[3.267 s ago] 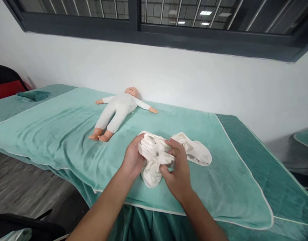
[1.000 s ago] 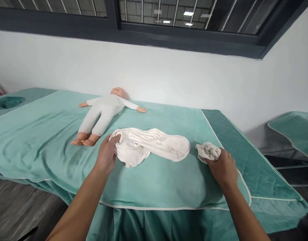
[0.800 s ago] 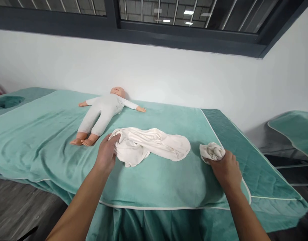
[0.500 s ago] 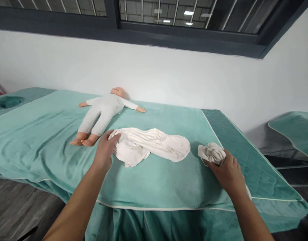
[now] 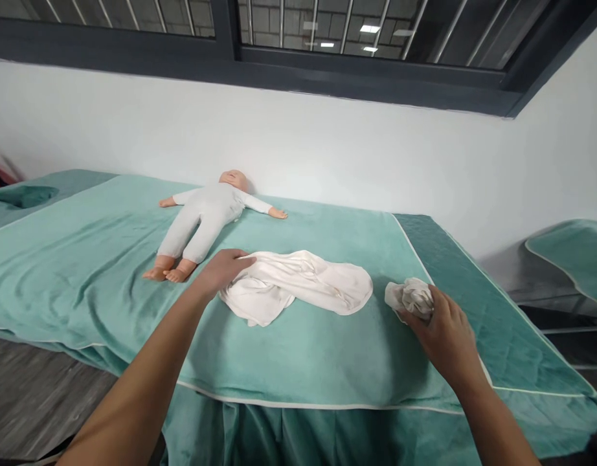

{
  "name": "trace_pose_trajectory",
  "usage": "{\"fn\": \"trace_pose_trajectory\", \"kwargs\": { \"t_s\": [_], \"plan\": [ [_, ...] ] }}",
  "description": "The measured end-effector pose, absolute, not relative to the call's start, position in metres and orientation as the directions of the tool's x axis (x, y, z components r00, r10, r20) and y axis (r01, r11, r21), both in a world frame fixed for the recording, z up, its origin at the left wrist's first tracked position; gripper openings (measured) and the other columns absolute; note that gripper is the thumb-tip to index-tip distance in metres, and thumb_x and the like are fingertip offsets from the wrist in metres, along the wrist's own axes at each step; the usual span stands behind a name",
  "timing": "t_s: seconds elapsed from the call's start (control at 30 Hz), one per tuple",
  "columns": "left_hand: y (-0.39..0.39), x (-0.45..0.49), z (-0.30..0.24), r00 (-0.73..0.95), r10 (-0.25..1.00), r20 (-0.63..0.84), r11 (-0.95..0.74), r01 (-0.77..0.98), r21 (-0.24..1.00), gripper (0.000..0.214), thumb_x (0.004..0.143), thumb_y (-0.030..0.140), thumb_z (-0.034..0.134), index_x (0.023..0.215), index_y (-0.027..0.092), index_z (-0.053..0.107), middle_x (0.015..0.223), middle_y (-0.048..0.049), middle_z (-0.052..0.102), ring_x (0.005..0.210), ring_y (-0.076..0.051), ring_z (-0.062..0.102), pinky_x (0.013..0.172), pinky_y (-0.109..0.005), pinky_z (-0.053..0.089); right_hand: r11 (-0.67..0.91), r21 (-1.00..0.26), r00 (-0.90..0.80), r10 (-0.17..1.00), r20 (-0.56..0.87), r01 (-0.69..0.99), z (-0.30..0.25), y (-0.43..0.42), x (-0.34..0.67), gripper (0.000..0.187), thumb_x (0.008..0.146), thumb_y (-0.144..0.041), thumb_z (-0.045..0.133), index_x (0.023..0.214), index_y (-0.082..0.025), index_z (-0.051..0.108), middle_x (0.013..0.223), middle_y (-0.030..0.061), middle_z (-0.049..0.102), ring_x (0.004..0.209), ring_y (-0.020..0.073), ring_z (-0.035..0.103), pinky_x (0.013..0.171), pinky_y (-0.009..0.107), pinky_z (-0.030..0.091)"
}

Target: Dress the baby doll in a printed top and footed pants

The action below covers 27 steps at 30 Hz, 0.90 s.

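Observation:
A rumpled white cloth garment (image 5: 303,281) lies on the green bedspread, its exact kind unclear from the folds. At the garment's left end is my left hand (image 5: 225,270), its fingers closed over the upper edge of the fabric. Farther right, my right hand (image 5: 447,330) grips a small bunched white cloth (image 5: 415,298) between thumb and fingers, just above or on the bed. A baby doll (image 5: 206,213) in a white suit rests on its back behind my left hand, arms spread and feet toward me.
The bed (image 5: 327,382) has a green cover with pale piping, which drapes over its front edge. A white wall (image 5: 327,149) and a dark-framed barred window (image 5: 376,71) stand behind. Another green-covered surface (image 5: 575,252) is at the right, and dark floor (image 5: 36,382) shows at lower left.
My left hand has shifted right and turned over the garment's left end. The small cloth stays in my right hand, slightly turned. The view has shifted a little.

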<state>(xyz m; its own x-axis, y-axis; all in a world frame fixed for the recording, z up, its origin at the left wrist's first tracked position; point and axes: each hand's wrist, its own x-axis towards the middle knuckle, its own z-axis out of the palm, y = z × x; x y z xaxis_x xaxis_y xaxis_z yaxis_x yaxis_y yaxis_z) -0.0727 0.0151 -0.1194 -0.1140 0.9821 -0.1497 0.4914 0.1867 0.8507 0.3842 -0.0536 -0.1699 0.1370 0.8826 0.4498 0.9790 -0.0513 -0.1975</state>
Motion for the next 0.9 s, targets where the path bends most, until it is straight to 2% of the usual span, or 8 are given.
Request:
{"fn": "trace_pose_trajectory", "kwargs": {
  "t_s": [0.07, 0.17, 0.3, 0.37, 0.47, 0.6, 0.73, 0.9],
  "plan": [
    [0.015, -0.072, -0.117, -0.068, 0.992, -0.103, 0.123, 0.583, 0.803, 0.034, 0.076, 0.053, 0.064, 0.069, 0.020, 0.065, 0.072, -0.0001, 0.067, 0.074, -0.021, 0.058, 0.067, -0.030, 0.041, -0.052, -0.198, 0.139, 0.879, 0.455, 0.979, -0.169, -0.051, 0.380, 0.077, 0.089, -0.070, 0.046, 0.145, -0.016, 0.046, 0.140, 0.0211, 0.059, 0.129, 0.0429, 0.055, 0.101, 0.061, 0.047],
    [0.014, -0.067, -0.113, -0.043, 0.995, 0.086, -0.046, 0.582, 0.812, 0.030, 0.082, 0.050, 0.059, 0.079, 0.021, 0.068, 0.084, 0.0000, 0.071, 0.085, -0.022, 0.061, 0.078, -0.030, 0.044, -0.033, -0.237, 0.156, 0.840, 0.520, 0.971, -0.155, -0.047, 0.364, 0.082, 0.090, -0.072, 0.045, 0.145, -0.012, 0.047, 0.142, 0.0248, 0.056, 0.131, 0.0440, 0.053, 0.105, 0.063, 0.043],
    [0.003, -0.049, -0.090, -0.039, 0.952, 0.303, -0.249, 0.474, 0.845, 0.031, 0.087, 0.050, 0.059, 0.090, 0.022, 0.072, 0.096, -0.0028, 0.073, 0.095, -0.024, 0.062, 0.087, -0.031, 0.046, 0.174, -0.449, 0.086, 0.860, 0.502, 0.876, -0.120, -0.033, 0.314, 0.077, 0.090, -0.067, 0.052, 0.146, -0.015, 0.047, 0.146, 0.0218, 0.054, 0.136, 0.0369, 0.051, 0.112, 0.055, 0.041],
    [-0.006, -0.038, -0.070, 0.004, 0.928, 0.373, -0.336, 0.442, 0.831, 0.030, 0.088, 0.050, 0.060, 0.090, 0.022, 0.072, 0.094, -0.0033, 0.072, 0.093, -0.023, 0.062, 0.085, -0.031, 0.048, 0.324, -0.565, -0.069, 0.903, 0.425, 0.759, -0.100, -0.020, 0.280, 0.065, 0.094, -0.058, 0.054, 0.146, -0.022, 0.047, 0.150, 0.0159, 0.053, 0.139, 0.0307, 0.050, 0.115, 0.049, 0.040],
    [-0.018, -0.025, -0.037, 0.101, 0.889, 0.448, -0.446, 0.416, 0.792, 0.029, 0.089, 0.048, 0.061, 0.090, 0.022, 0.073, 0.095, -0.0036, 0.072, 0.092, -0.022, 0.062, 0.083, -0.030, 0.049, 0.553, -0.643, -0.368, 0.833, 0.413, 0.531, -0.068, 0.001, 0.233, 0.048, 0.094, -0.045, 0.058, 0.139, -0.026, 0.056, 0.147, 0.0107, 0.057, 0.138, 0.0266, 0.051, 0.116, 0.046, 0.038],
    [-0.022, -0.017, -0.007, 0.139, 0.847, 0.513, -0.523, 0.390, 0.758, 0.026, 0.089, 0.044, 0.062, 0.092, 0.021, 0.073, 0.092, -0.0033, 0.071, 0.086, -0.019, 0.062, 0.077, -0.029, 0.048, 0.595, -0.764, -0.598, 0.715, 0.361, 0.251, -0.028, 0.022, 0.192, 0.019, 0.091, -0.034, 0.059, 0.102, -0.021, 0.068, 0.103, 0.0038, 0.071, 0.099, 0.0195, 0.066, 0.091, 0.035, 0.050],
    [-0.017, -0.018, 0.006, 0.061, 0.809, 0.585, -0.538, 0.477, 0.695, 0.026, 0.089, 0.043, 0.062, 0.094, 0.020, 0.072, 0.088, -0.0026, 0.068, 0.081, -0.018, 0.059, 0.074, -0.028, 0.045, 0.657, -0.655, -0.514, 0.734, 0.444, 0.373, 0.005, 0.031, 0.181, 0.013, 0.086, -0.031, 0.063, 0.080, -0.020, 0.058, 0.073, -0.0031, 0.057, 0.068, 0.0122, 0.052, 0.065, 0.026, 0.040],
    [-0.012, -0.024, 0.001, -0.028, 0.752, 0.658, -0.402, 0.772, 0.492, 0.016, 0.091, 0.034, 0.059, 0.097, 0.022, 0.069, 0.091, -0.0038, 0.068, 0.086, -0.022, 0.061, 0.075, -0.030, 0.042, 0.650, -0.319, -0.373, 0.696, 0.613, 0.689, 0.028, 0.035, 0.197, 0.010, 0.082, -0.017, 0.055, 0.091, -0.021, 0.057, 0.067, -0.0037, 0.049, 0.062, 0.0136, 0.043, 0.064, 0.028, 0.032]
  ]
}}
